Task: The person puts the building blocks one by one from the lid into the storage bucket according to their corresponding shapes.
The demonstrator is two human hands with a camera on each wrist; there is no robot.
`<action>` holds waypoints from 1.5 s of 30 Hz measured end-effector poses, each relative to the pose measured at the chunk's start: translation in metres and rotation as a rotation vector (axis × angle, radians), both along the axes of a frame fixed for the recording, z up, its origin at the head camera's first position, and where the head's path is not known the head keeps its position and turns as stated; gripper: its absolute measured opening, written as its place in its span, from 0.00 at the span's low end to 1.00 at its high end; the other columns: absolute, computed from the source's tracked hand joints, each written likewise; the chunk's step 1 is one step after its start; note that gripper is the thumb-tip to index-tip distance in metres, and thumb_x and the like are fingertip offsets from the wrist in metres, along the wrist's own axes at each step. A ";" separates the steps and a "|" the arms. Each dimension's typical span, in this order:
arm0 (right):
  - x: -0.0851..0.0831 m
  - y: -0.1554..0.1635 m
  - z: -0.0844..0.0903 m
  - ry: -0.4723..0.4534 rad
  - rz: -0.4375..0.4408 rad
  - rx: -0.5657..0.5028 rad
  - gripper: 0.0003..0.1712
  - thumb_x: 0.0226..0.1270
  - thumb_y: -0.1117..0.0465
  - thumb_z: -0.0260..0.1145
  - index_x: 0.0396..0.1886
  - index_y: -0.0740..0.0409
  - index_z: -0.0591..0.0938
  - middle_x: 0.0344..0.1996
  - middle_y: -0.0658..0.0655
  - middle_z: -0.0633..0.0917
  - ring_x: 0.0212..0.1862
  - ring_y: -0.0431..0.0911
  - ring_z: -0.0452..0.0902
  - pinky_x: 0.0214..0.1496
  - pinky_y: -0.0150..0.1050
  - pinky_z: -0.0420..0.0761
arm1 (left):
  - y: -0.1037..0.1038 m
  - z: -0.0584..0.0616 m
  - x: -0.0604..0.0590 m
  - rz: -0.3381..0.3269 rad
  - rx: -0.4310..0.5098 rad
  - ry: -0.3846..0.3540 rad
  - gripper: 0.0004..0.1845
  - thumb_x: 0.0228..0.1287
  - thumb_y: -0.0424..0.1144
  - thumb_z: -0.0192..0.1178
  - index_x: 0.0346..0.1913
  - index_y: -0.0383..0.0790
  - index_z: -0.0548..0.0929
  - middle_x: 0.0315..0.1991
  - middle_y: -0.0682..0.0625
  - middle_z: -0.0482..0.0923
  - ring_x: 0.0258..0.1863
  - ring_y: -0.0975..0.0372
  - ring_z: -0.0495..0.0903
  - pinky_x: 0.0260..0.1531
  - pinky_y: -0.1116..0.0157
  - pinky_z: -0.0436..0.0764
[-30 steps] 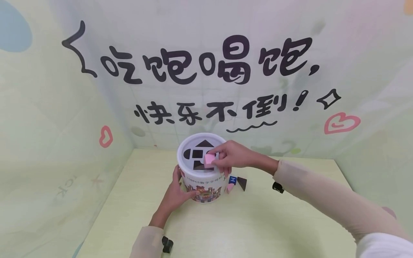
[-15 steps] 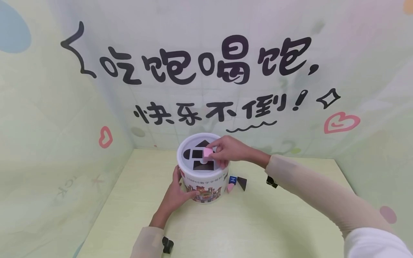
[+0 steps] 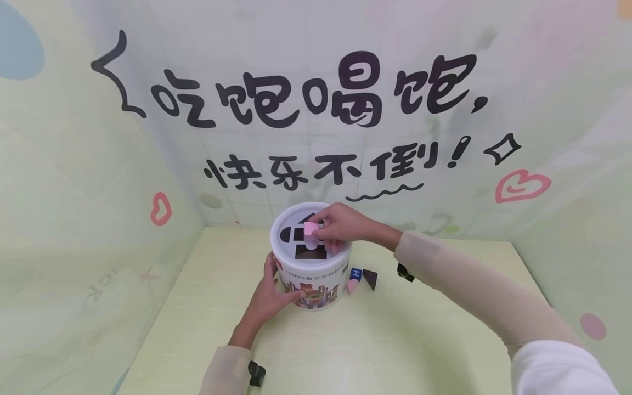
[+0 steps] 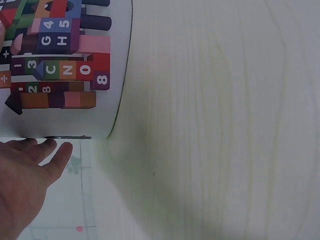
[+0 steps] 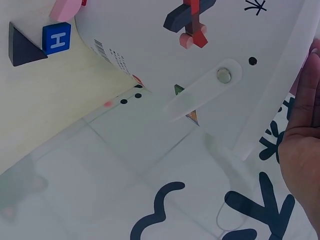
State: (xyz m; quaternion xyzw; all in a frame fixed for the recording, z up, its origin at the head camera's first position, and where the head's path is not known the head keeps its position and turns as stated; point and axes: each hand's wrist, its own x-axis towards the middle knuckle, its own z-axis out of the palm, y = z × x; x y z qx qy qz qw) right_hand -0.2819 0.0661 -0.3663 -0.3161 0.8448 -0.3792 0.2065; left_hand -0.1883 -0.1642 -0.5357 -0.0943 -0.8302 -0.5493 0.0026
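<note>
A white lidded bucket [image 3: 316, 274], printed with pictures of toy blocks, stands upright on the table in the head view. Its lid has dark cut-outs of several shapes. My left hand [image 3: 266, 299] holds the bucket low on its left side, thumb across the front. Between the thumb and fingers of my right hand [image 3: 345, 226], a pink block [image 3: 310, 229] is pinched over the lid, partly covering the square cut-out. Whether the block touches the lid I cannot tell. The right wrist view shows part of that hand [image 5: 305, 130], but not the pinched block.
Right of the bucket lie a blue block with a white H [image 3: 356, 274], a dark triangular block [image 3: 370, 279] and a pink rounded block [image 3: 352, 286]. The pale wooden table [image 3: 395, 345] extends toward me. A printed cloth backdrop [image 3: 316, 142] rises behind and on both sides.
My right hand has moved left across the lid with the pink block, from near the lower cut-out to the square one. My left hand and the bucket have stayed put.
</note>
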 end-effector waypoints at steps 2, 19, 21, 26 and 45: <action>-0.001 -0.002 0.001 -0.002 -0.008 0.005 0.17 0.65 0.58 0.67 0.53 0.56 0.84 0.14 0.55 0.83 0.15 0.46 0.79 0.18 0.40 0.83 | 0.001 0.004 0.000 -0.004 0.000 -0.004 0.66 0.46 0.45 0.78 0.77 0.53 0.37 0.76 0.41 0.51 0.75 0.46 0.51 0.70 0.39 0.57; -0.001 -0.018 -0.008 -0.018 -0.055 -0.014 0.14 0.65 0.57 0.68 0.49 0.54 0.85 0.15 0.57 0.82 0.14 0.45 0.78 0.16 0.37 0.82 | -0.002 -0.016 -0.007 0.011 -0.006 0.023 0.68 0.41 0.57 0.78 0.76 0.67 0.35 0.77 0.47 0.51 0.75 0.48 0.51 0.70 0.40 0.58; 0.000 -0.019 -0.011 -0.025 -0.058 -0.011 0.16 0.65 0.58 0.68 0.52 0.55 0.84 0.15 0.57 0.82 0.13 0.44 0.78 0.16 0.37 0.82 | -0.002 -0.015 -0.006 0.016 -0.016 0.021 0.68 0.41 0.58 0.77 0.76 0.68 0.34 0.77 0.47 0.50 0.75 0.48 0.51 0.70 0.40 0.58; 0.001 -0.022 -0.014 -0.027 -0.066 -0.020 0.20 0.68 0.61 0.65 0.58 0.62 0.80 0.15 0.56 0.83 0.13 0.44 0.78 0.16 0.37 0.82 | 0.000 -0.015 -0.006 -0.007 0.015 0.047 0.68 0.42 0.54 0.78 0.76 0.69 0.34 0.77 0.51 0.50 0.75 0.51 0.52 0.71 0.40 0.55; 0.000 -0.022 -0.018 -0.042 -0.098 -0.059 0.21 0.69 0.60 0.64 0.59 0.63 0.80 0.15 0.56 0.84 0.14 0.46 0.80 0.17 0.39 0.83 | 0.010 0.006 0.000 -0.023 0.111 0.137 0.70 0.41 0.44 0.81 0.76 0.66 0.36 0.73 0.55 0.58 0.70 0.53 0.61 0.70 0.41 0.61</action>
